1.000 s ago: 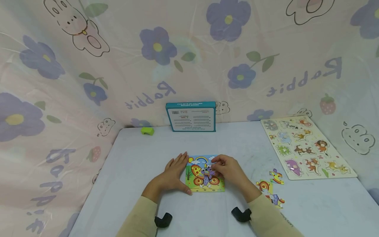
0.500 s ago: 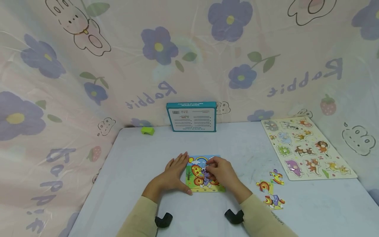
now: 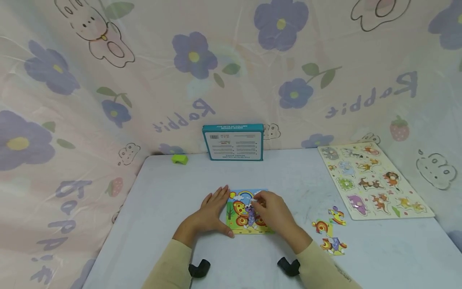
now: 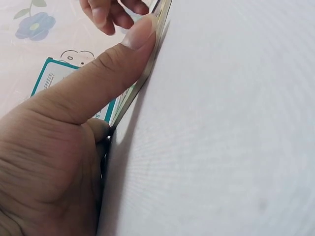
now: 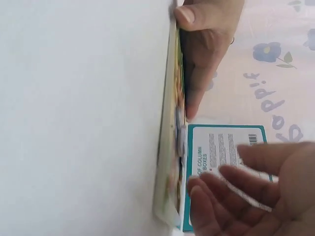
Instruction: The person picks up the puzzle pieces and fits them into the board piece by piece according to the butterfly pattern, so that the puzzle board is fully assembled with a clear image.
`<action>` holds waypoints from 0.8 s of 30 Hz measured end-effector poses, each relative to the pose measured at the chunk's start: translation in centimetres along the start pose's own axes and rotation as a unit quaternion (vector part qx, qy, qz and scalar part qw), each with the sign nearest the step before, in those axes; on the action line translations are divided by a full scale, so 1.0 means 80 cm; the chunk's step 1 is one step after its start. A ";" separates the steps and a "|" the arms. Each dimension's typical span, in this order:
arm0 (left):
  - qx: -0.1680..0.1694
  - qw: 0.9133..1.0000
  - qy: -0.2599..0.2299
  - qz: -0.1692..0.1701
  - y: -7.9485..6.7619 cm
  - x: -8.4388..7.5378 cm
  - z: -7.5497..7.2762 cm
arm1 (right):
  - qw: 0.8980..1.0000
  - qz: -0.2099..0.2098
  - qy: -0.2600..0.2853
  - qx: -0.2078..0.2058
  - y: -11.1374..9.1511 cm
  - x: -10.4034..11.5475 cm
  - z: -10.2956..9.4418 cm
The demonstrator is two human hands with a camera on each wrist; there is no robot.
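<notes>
"Left hand, fingers straight, gripping nothing, against the butterfly puzzle on the counter!"

"And the right hand?"

"Partly hiding the puzzle's right side; can't tell whether those fingers pinch anything. Further right, three loose pieces!"
</notes>
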State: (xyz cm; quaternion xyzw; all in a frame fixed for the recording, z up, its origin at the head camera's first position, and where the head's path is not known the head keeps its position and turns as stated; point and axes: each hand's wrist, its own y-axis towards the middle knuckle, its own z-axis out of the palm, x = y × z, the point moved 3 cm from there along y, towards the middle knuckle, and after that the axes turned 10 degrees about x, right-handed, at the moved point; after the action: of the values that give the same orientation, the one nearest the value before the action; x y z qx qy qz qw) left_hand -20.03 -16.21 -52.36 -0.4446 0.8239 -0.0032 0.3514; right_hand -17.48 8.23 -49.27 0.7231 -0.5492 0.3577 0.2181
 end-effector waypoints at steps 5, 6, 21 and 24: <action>-0.002 1.000 0.004 -0.001 -0.001 -0.001 -0.001 | 0.984 -0.109 -0.119 0.077 -0.011 0.008 0.000; -0.002 1.000 0.005 -0.002 -0.001 -0.001 -0.001 | 0.976 -0.129 -0.147 0.094 -0.013 0.007 0.002; 0.000 1.000 0.012 -0.009 0.001 0.001 0.001 | 0.946 -0.124 -0.253 0.162 -0.031 0.004 0.022; -0.001 1.000 0.015 -0.010 0.001 0.001 0.001 | 0.951 -0.122 -0.233 0.162 -0.031 0.001 0.022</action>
State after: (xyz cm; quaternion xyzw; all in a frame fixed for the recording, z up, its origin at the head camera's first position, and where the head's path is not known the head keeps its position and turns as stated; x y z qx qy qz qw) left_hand -20.07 -16.15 -52.50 -0.4532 0.8246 -0.0126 0.3383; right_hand -14.64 7.69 -50.14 0.8735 -0.4270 0.2339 0.0053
